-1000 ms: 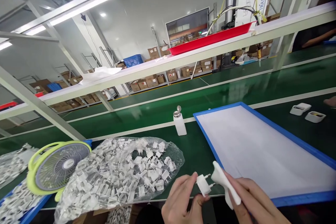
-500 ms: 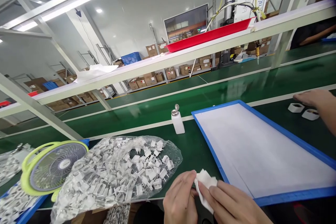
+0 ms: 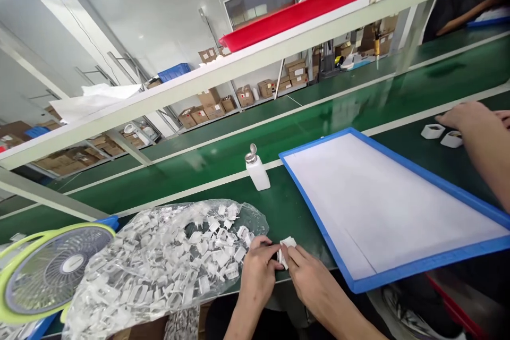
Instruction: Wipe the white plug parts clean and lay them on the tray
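Note:
My left hand [image 3: 258, 266] and my right hand [image 3: 308, 274] meet at the table's front edge. Both have their fingers pinched on a folded white wipe [image 3: 288, 243]; whether a small part is tucked inside it is hidden. Left of my hands lies a clear plastic bag [image 3: 159, 260] filled with many small white plastic plug housings [image 3: 222, 257], some with metal pins. Behind my hands stands a white dispenser bottle [image 3: 258, 174], its metal flip lid raised. To the right is a blue-rimmed tray [image 3: 398, 207] lined with white.
A green fan [image 3: 59, 271] stands at the far left. Another person's hand and forearm [image 3: 478, 138] reach in at the right, beside two small white containers [image 3: 432, 131]. An overhead shelf [image 3: 179, 95] carries a red tray [image 3: 298, 16] and white sheets [image 3: 95, 101].
My view has tilted downward and shifted. Both hands now appear farther forward, closer to the bag, with the wipe more closed between the fingers. The other person's hand stays near the small containers.

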`<state>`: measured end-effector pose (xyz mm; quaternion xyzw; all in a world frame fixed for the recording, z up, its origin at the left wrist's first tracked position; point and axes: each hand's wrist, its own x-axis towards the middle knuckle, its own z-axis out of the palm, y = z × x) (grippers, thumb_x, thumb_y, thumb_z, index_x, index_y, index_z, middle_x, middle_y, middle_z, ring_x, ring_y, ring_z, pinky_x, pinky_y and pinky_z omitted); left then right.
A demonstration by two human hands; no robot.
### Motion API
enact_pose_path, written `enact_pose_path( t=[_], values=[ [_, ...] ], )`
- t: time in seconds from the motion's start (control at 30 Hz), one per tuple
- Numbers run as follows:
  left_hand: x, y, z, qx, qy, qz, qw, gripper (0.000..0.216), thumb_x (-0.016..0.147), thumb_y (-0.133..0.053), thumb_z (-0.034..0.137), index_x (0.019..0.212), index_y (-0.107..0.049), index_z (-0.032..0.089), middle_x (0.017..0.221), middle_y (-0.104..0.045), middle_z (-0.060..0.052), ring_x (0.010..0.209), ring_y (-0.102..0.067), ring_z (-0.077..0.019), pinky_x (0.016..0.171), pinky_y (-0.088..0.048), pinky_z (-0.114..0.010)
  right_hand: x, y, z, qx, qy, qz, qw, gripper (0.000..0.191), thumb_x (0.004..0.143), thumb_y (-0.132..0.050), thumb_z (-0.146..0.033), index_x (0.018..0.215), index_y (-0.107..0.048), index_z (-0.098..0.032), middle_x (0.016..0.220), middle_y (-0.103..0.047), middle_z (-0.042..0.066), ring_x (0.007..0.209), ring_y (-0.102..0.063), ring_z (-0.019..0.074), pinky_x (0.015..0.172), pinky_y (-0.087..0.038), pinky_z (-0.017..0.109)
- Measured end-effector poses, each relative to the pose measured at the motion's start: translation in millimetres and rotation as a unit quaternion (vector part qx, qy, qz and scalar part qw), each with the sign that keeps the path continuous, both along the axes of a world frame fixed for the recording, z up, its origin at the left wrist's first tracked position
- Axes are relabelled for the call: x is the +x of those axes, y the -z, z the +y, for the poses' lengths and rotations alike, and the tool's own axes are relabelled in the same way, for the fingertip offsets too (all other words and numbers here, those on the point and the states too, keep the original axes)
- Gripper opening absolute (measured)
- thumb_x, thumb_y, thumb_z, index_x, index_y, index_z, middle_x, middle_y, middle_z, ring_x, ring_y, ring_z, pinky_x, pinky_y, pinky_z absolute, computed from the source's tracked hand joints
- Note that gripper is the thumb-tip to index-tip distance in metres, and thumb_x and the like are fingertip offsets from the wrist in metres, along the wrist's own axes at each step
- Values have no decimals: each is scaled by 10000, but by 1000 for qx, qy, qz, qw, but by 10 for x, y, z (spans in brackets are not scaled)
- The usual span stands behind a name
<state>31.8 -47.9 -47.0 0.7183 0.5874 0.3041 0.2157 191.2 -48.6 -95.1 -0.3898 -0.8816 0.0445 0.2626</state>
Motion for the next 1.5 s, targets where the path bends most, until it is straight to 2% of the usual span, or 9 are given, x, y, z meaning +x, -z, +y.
enact_pose_path(
  t=[0.13, 0.33, 0.5, 0.7, 0.8, 1.0, 1.1, 1.33, 1.5],
  values=[
    [-5, 91, -44, 32, -11, 15, 999, 571, 695, -422, -62, 1056, -793, 181, 908, -696, -94, 855, -693, -186, 679, -621, -249, 27, -12, -78, -15, -27, 6, 1000, 616, 764, -512, 62, 1373, -506, -34, 1001, -683, 98, 853, -639, 222, 738, -568, 316],
    [-2, 174, -78, 77, 27, -5, 997, 627, 745, -379, -77, 1154, -761, 205, 795, -721, -71, 890, -668, -190, 612, -615, -201, -5, -13, 23, -33, -19, 0, 999, 400, 771, -498, 67, 1113, -657, -67, 925, -663, 86, 817, -644, 239, 681, -562, 345],
    [0, 164, -105, 133, 38, 23, 990, 578, 775, -400, -82, 1150, -754, 177, 761, -741, -67, 863, -674, -200, 660, -630, -242, 1, 93, -53, -14, -50, 1, 999, 622, 677, -514, 76, 1293, -574, 5, 1028, -684, 132, 881, -647, 261, 770, -571, 363],
    [11, 175, -91, 155, 48, 43, 986, 527, 825, -424, -65, 1167, -739, 184, 740, -742, -50, 819, -676, -198, 693, -639, -280, -39, 125, -33, -40, -35, 9, 999, 421, 754, -493, 59, 1105, -672, -86, 974, -686, 105, 854, -643, 238, 744, -551, 337],
    [9, 186, -93, 166, 40, 48, 984, 476, 845, -439, -43, 1149, -746, 157, 772, -759, -71, 843, -687, -209, 710, -643, -293, -36, 105, -112, -48, -58, 13, 997, 531, 727, -513, 49, 1240, -636, -19, 1016, -699, 144, 875, -656, 263, 774, -557, 357],
    [8, 191, -101, 126, 44, 34, 991, 524, 814, -446, -50, 1171, -752, 181, 789, -769, -64, 862, -690, -217, 769, -647, -338, -12, -161, -10, -126, -25, 49, 991, 403, 822, -435, 46, 1107, -698, -62, 988, -683, 124, 885, -677, 272, 771, -562, 380],
    [8, 185, -145, 102, 14, -20, 995, 590, 705, -469, -93, 1109, -784, 200, 885, -801, -65, 949, -713, -223, 762, -648, -300, 55, -374, 92, -163, -12, 87, 983, 348, 931, -382, -9, 957, -704, -138, 874, -649, 50, 802, -676, 185, 730, -553, 283],
    [68, -43, -446, 82, -99, -126, 984, 516, 690, -629, -37, 1060, -805, 276, 1040, -804, -39, 993, -752, -236, 774, -642, -256, 433, -565, -136, -218, 50, 275, 935, 390, 1052, -332, -210, 1357, -575, -192, 929, -603, 30, 768, -657, 125, 710, -544, 210],
    [115, -190, -599, 175, -91, -121, 973, 530, 753, -639, -15, 1169, -761, 291, 1060, -804, -27, 912, -776, -214, 790, -642, -252, 501, -727, -302, -135, -8, 259, 956, 461, 1029, -378, -150, 1473, -472, -233, 994, -627, 44, 837, -676, 115, 753, -555, 172]
  ],
)
